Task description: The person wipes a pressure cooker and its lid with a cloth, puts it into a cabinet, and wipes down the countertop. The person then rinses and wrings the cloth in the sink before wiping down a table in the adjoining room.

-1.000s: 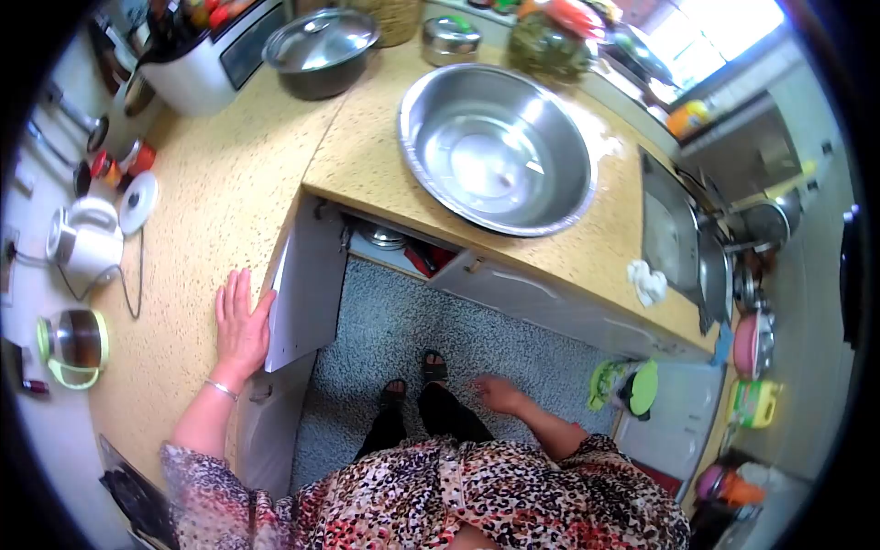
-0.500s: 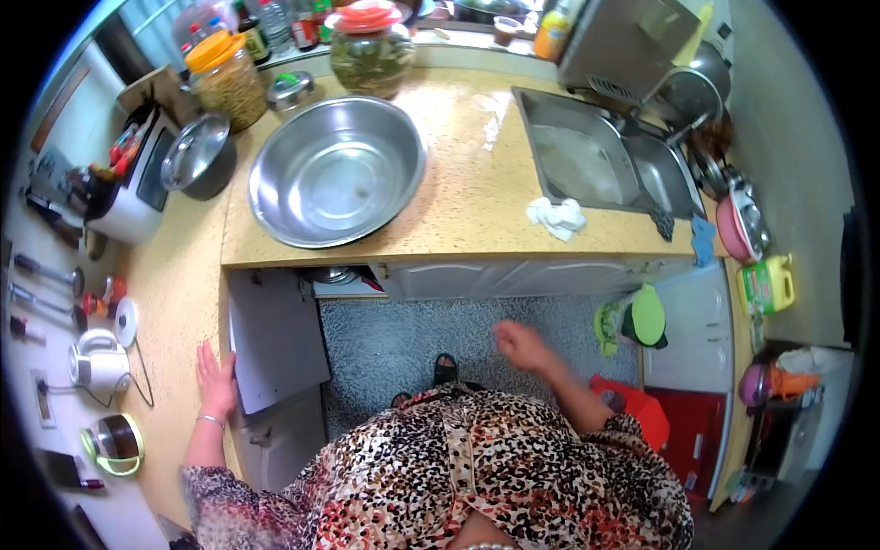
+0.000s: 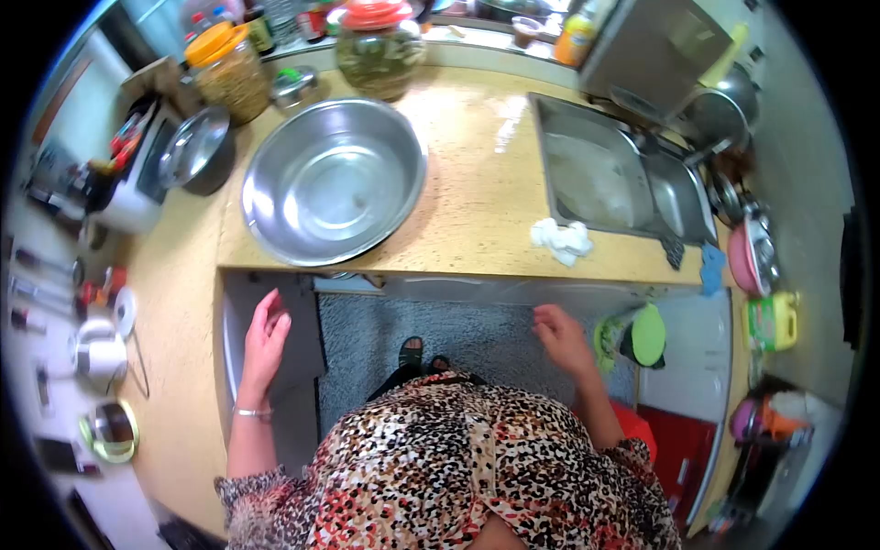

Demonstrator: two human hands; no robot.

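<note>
My left hand [image 3: 265, 341] rests with its fingers on the white cabinet door [image 3: 302, 339] that stands ajar under the counter; the fingers are spread and hold nothing. My right hand [image 3: 561, 335] hangs free below the counter's front edge [image 3: 477, 270], fingers loosely apart, holding nothing. A large steel bowl [image 3: 332, 180] stands empty on the yellow speckled counter above the cabinet. I stand on a grey mat [image 3: 458, 335] in front of the cabinet.
A steel sink [image 3: 605, 179] lies to the right with a white cloth [image 3: 562, 240] at its near corner. Jars [image 3: 378, 41], a lidded pot [image 3: 194, 151] and a rice cooker [image 3: 128, 197] line the back and left. Kettles [image 3: 96, 353] stand on the left counter. A green-lidded container [image 3: 642, 337] sits at right.
My left hand moved from the counter edge onto the cabinet door. My right hand shifted a little right and lower, near the counter front. The view tilted slightly.
</note>
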